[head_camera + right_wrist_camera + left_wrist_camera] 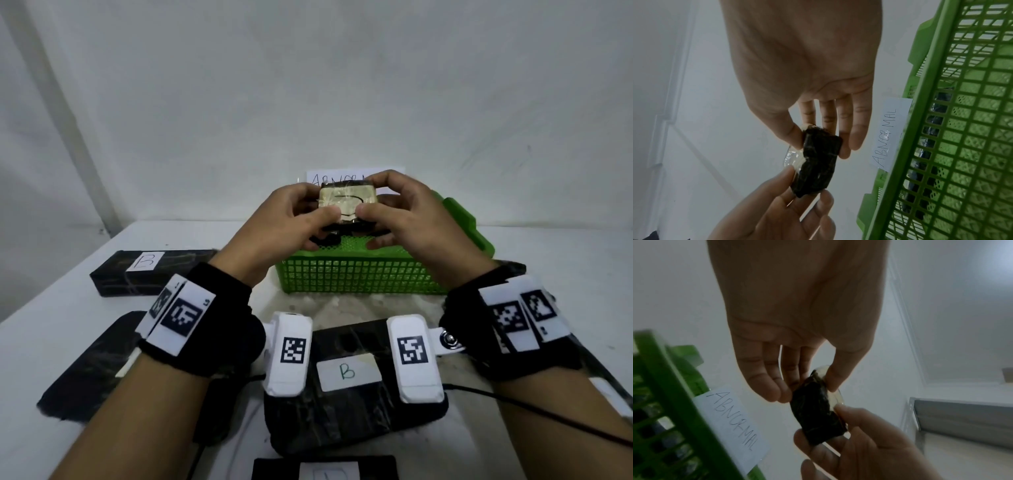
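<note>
I hold a small block (pixel 347 202) with a tan, marked top face and black wrapped sides above the green mesh basket (pixel 349 274). My left hand (pixel 317 204) pinches its left end between thumb and fingers. My right hand (pixel 371 195) pinches the right end the same way. The left wrist view shows the black underside of the block (pixel 813 415) between the left hand (pixel 807 389) and the right hand's fingertips (pixel 840 408). In the right wrist view the block (pixel 818 168) sits between the right hand (pixel 820 144) and the left hand's fingers (pixel 789 172).
A paper label reading ABNORMAL (pixel 329 178) stands behind the basket. Dark items lie inside the basket (pixel 941 113). Black wrapped blocks marked B lie on the white table at front centre (pixel 349 377), left (pixel 144 270) and the bottom edge (pixel 325 469). A black cable (pixel 548 411) runs at the right.
</note>
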`<action>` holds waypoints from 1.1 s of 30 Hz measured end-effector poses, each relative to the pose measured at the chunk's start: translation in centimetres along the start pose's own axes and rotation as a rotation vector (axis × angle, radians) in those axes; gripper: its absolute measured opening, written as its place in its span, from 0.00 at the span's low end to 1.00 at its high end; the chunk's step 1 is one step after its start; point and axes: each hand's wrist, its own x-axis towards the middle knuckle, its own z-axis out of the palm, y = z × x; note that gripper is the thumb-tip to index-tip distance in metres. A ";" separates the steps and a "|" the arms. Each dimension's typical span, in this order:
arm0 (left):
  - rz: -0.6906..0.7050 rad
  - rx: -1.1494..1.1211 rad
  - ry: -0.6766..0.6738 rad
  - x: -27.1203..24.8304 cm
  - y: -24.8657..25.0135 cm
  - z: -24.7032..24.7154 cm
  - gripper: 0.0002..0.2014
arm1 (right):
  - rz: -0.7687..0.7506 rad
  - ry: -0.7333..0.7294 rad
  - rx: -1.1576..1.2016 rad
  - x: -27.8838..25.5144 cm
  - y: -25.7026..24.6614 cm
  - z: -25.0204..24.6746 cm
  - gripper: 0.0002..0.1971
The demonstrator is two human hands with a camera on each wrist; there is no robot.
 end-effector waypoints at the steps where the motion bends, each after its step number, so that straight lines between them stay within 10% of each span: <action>1: 0.001 0.012 0.013 -0.1 -0.2 0.0 0.11 | -0.007 -0.003 -0.010 0.0 0.1 0.2 0.09; 9: 0.125 0.055 0.188 -0.1 -0.7 0.6 0.06 | -0.158 0.140 -0.153 -0.1 0.4 2.1 0.09; 24: 0.156 -0.046 0.069 -0.2 -0.6 -0.3 0.14 | 0.164 -0.035 0.141 -0.6 -1.1 -0.1 0.21; 28: 0.220 0.063 0.054 -0.4 -0.7 0.0 0.15 | 0.150 0.043 0.213 -0.4 -0.9 0.0 0.06; 33: 0.236 -0.008 0.045 -0.7 -0.1 -0.2 0.07 | 0.070 0.064 0.240 0.1 -0.3 0.0 0.16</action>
